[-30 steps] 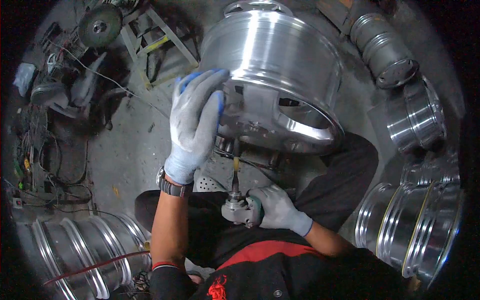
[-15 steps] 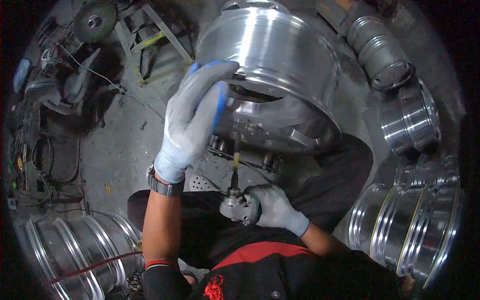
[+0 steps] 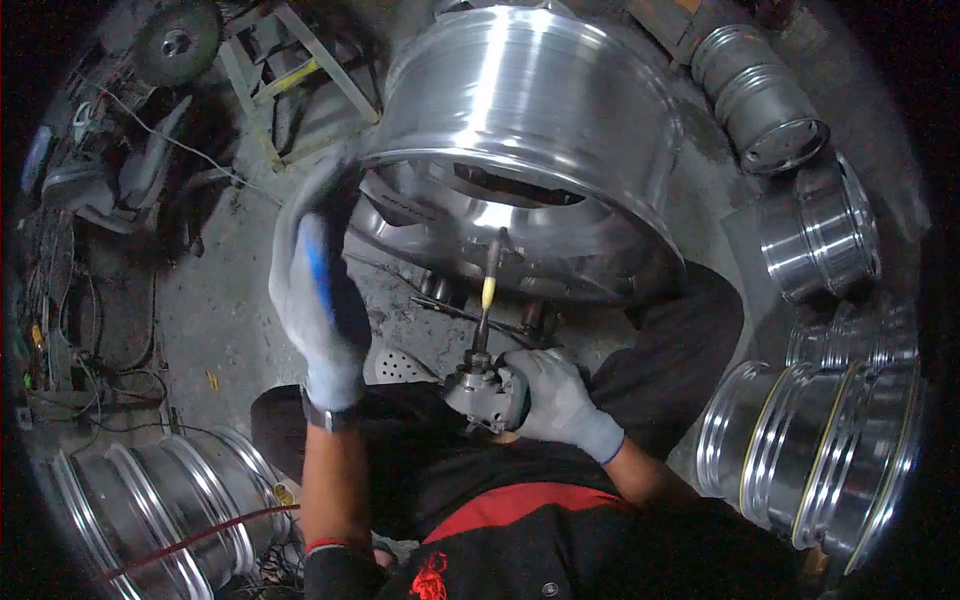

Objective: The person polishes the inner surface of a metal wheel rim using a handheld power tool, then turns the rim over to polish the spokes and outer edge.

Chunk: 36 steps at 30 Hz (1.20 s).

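Observation:
A large polished metal wheel rim (image 3: 530, 90) is tilted in front of me, its spoked face toward me. My right hand (image 3: 560, 400), in a grey glove, grips a power tool (image 3: 485, 395) whose long shaft with a yellow band (image 3: 488, 290) points into the rim's inner face. Whether the tip touches is hard to tell. My left hand (image 3: 320, 270), in a grey and blue glove, is raised at the rim's left edge, fingers extended upward and blurred, holding nothing visible.
Several metal rims lie stacked at the lower left (image 3: 160, 500) and lower right (image 3: 810, 450). More rims (image 3: 820, 240) stand at the right. A metal frame stand (image 3: 320, 60), a grinding disc (image 3: 177, 42) and cables are at the upper left.
My left hand has moved left and down, away from the rim's front. The tool has shifted slightly, its shaft a little to the right. The rim shows more of its left side.

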Tool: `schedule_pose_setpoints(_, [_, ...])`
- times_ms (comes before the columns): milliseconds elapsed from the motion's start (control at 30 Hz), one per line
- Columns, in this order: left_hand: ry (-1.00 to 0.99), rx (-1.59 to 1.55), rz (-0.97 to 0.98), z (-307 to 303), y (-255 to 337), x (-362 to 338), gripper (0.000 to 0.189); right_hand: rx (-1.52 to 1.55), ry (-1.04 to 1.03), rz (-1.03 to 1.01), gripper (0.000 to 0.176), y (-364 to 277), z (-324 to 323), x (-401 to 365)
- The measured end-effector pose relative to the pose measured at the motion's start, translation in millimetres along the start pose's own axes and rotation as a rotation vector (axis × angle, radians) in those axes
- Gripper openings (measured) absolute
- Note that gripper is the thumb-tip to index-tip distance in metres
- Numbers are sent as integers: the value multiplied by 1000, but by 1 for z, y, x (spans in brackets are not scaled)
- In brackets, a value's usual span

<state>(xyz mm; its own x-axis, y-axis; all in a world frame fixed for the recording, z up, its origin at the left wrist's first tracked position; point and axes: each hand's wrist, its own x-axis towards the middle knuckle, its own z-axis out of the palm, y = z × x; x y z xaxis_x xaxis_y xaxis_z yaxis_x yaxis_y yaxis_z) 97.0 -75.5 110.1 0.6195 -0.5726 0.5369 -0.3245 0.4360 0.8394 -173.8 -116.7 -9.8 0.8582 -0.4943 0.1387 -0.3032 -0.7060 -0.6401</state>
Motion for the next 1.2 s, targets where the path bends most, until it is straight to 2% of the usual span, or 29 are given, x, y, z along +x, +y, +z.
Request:
schedule_pose_setpoints(33, [0, 28, 5, -3, 0, -19, 65, 8, 24, -12, 79, -2, -5, 4])
schedule_pose_setpoints(100, [43, -92, -205, -13, -21, -64, 71, 17, 47, -17, 78, -4, -10, 8])
schedule_pose_setpoints(133, [54, -102, -374, -12, -28, -87, 72, 18, 40, 26, 76, -6, -11, 10])
schedule_pose_setpoints(167, [47, -155, -454, -14, -42, -119, 60, 17, 33, 69, 74, -6, -12, 12])
schedule_pose_setpoints(200, [-50, -195, -565, -1, -23, -131, 78, 15, 30, 75, 74, -7, -16, 15])
schedule_pose_setpoints(233, [-95, -209, -635, 10, -18, -146, 86, 12, -18, 120, 72, -8, -19, 17])
schedule_pose_setpoints(267, [-243, 21, -628, 12, -13, -159, 90, 9, -67, 166, 70, -8, -21, 18])
schedule_pose_setpoints(333, [-200, -200, -821, 24, -7, -177, 87, -6, -67, 173, 69, 1, -18, 15])
schedule_pose_setpoints(400, [-216, -182, -862, 32, -9, -187, 83, -21, -69, 174, 67, 6, -17, 14])
schedule_pose_setpoints(467, [-236, -165, -897, 32, -15, -188, 78, -51, 20, 157, 63, 6, -17, 15])
schedule_pose_setpoints(533, [-239, -293, -1000, 30, -21, -185, 67, -38, 3, 195, 61, 0, -22, 18])
schedule_pose_setpoints(667, [-263, -236, -1018, 31, -30, -183, 57, -17, -2, 212, 61, -4, -24, 24])
schedule_pose_setpoints(733, [-223, -269, -952, 30, -33, -183, 51, -11, -13, 183, 63, 1, -18, 28])
schedule_pose_setpoints(867, [-142, -288, -1010, 24, -29, -179, 48, 20, 9, 60, 68, 1, -16, 36])
schedule_pose_setpoints(1000, [-72, -248, -961, 23, -22, -169, 52, 35, -5, 46, 70, -5, -15, 43])
schedule_pose_setpoints(1100, [-140, -300, -974, 20, -27, -170, 56, 59, -53, 82, 70, -9, -21, 40])
schedule_pose_setpoints(1167, [-357, -7, -770, 21, -39, -177, 59, 86, -22, 161, 69, -11, -23, 32])
schedule_pose_setpoints(1200, [-358, -8, -770, 20, -41, -181, 59, 85, -22, 162, 69, -11, -23, 30])
